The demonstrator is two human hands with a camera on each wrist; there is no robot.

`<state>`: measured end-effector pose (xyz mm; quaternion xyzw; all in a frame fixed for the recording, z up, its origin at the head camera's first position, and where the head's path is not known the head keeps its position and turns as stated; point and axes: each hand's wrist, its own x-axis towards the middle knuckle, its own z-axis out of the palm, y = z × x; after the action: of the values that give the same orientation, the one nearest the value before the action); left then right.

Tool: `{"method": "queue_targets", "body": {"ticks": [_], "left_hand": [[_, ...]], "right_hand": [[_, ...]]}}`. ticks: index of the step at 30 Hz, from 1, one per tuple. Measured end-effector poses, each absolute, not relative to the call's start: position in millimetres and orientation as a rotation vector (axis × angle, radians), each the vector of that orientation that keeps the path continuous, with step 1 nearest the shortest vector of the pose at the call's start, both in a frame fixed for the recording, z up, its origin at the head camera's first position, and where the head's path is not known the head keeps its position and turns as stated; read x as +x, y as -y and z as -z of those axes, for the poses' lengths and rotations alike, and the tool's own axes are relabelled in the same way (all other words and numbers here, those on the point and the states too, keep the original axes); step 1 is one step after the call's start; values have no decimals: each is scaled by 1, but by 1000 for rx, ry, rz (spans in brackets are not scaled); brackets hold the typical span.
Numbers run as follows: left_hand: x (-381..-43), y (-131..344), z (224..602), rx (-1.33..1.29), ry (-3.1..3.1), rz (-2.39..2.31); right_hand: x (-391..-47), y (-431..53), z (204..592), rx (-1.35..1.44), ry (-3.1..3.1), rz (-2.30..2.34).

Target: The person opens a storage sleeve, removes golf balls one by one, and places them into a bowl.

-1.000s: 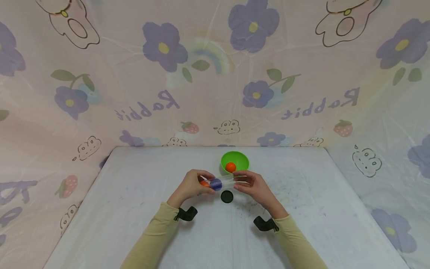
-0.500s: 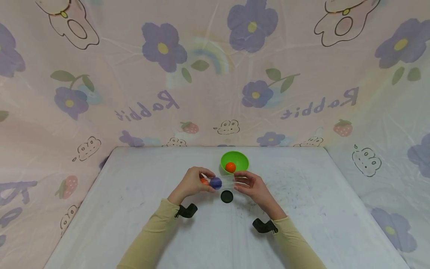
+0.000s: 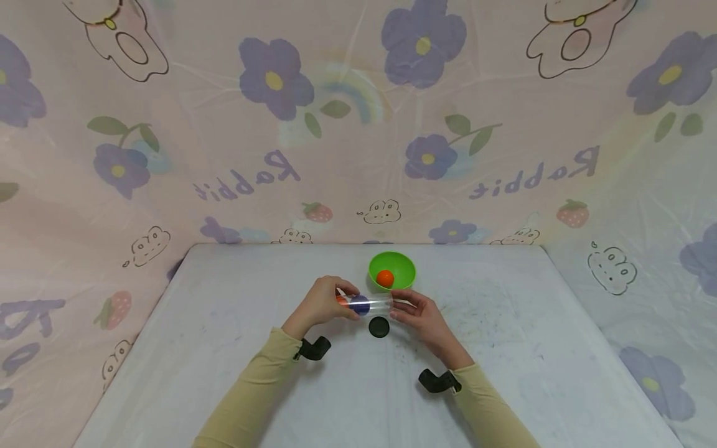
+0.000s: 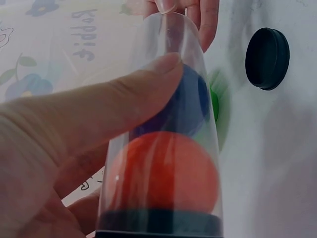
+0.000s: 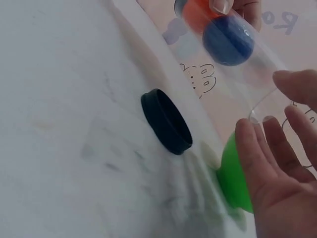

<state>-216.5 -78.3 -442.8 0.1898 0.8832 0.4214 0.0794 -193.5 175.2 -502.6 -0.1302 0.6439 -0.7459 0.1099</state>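
Note:
A clear plastic tube [image 3: 381, 304] lies roughly level above the table, with an orange ball [image 4: 166, 173] and a dark blue ball [image 5: 228, 40] inside it. The orange ball sits against the dark cap [image 4: 158, 224] at the left end. My left hand [image 3: 323, 303] grips the tube around the balls, thumb across its near side. At the uncapped right end, my right hand [image 3: 417, 315] holds the rim between thumb and fingers. Below the tube, a loose black cap [image 3: 379, 327] rests on the table.
Just behind the tube stands a green bowl [image 3: 403, 267] with another orange ball [image 3: 385, 279] in it. The white table [image 3: 224, 323] meets a printed cloth backdrop [image 3: 358, 155] at the back and sides. Black wrist mounts [image 3: 315, 348] stick out from both sleeves.
Both hands have shifted very slightly, and the tube has turned closer to level. The balls, the bowl and the loose cap keep their places.

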Motion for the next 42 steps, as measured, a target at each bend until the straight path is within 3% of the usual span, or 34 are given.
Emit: {"method": "queue_targets", "body": {"ticks": [42], "left_hand": [[-213,76,439,544,-2644,-1219]], "right_hand": [[-190,-174,516,-288,-1851,2180]]}}
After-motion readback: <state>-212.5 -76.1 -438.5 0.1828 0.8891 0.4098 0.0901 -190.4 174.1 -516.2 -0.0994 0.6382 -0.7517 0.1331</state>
